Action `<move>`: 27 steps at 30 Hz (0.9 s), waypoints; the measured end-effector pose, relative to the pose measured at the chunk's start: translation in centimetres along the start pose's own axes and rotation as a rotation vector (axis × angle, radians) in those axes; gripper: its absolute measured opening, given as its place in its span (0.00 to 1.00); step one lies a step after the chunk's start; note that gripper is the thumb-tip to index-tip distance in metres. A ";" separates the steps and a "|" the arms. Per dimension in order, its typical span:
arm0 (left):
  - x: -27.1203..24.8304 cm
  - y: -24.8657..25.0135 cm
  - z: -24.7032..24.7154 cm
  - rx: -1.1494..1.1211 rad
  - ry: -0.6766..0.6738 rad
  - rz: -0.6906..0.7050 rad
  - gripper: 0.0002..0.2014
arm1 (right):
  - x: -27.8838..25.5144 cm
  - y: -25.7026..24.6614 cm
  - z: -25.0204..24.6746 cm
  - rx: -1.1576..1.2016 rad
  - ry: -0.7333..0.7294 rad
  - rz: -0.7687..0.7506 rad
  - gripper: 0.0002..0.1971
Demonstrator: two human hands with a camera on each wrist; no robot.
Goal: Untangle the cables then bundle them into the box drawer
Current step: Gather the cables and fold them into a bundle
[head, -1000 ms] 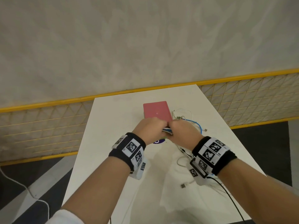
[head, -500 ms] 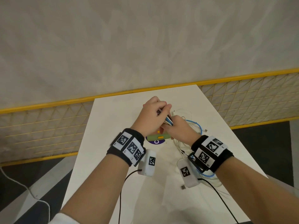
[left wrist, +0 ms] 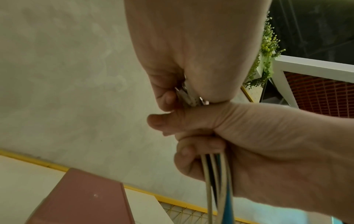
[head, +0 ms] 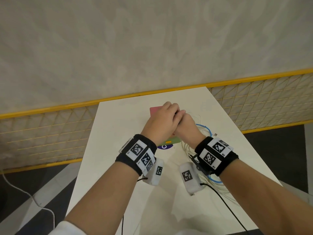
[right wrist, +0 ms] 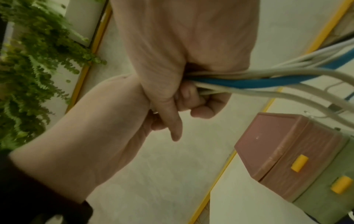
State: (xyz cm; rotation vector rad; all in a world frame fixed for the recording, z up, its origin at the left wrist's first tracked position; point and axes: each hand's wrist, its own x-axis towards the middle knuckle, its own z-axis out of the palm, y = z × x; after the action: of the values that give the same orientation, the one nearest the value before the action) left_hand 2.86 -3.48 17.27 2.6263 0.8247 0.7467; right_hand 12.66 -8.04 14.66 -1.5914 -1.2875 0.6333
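A pink box (head: pixel 153 110) with yellow handles (right wrist: pixel 299 163) stands on the white table (head: pixel 118 126), with a green drawer (head: pixel 171 141) below its pink part. Both hands are raised together above it. My right hand (head: pixel 183 117) grips a bundle of white and blue cables (right wrist: pixel 249 81) in its fist. My left hand (head: pixel 169 112) sits directly against it and pinches the cables' connector ends (left wrist: pixel 189 97). The rest of the cables (head: pixel 205 131) trail down in loose loops to the table on the right.
Loose cable loops (head: pixel 215 182) lie on the table under my right wrist. A yellow mesh fence (head: pixel 254 102) runs behind the table before a grey wall. A white cord (head: pixel 20 190) lies on the floor at left. Green plants (right wrist: pixel 28 60) hang to one side.
Both hands have lifted from low in front of the box up and away over it, drawing the cable bundle upward. The left hand has moved onto the cable ends.
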 end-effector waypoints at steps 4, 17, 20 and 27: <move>0.3 -0.1 -0.1 -0.106 -0.047 -0.020 0.13 | 0.2 0.3 0.5 0.060 -0.008 -0.093 0.19; -1.5 -4.9 -2.3 -0.247 0.121 -0.321 0.17 | -1.9 2.0 -3.8 -0.388 -0.327 -0.175 0.22; -1.9 -3.2 -2.2 -0.223 0.071 0.046 0.21 | -1.7 2.1 -3.9 -0.468 -0.383 -0.178 0.19; -2.4 -1.8 0.1 -0.187 -0.370 -0.064 0.09 | -1.2 0.9 -4.9 -0.435 -0.486 -0.236 0.16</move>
State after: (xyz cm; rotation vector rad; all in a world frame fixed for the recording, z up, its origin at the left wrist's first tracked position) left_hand 0.38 -3.48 15.50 2.4493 0.6905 0.2884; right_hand 16.82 -10.86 15.58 -1.6425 -2.0536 0.6418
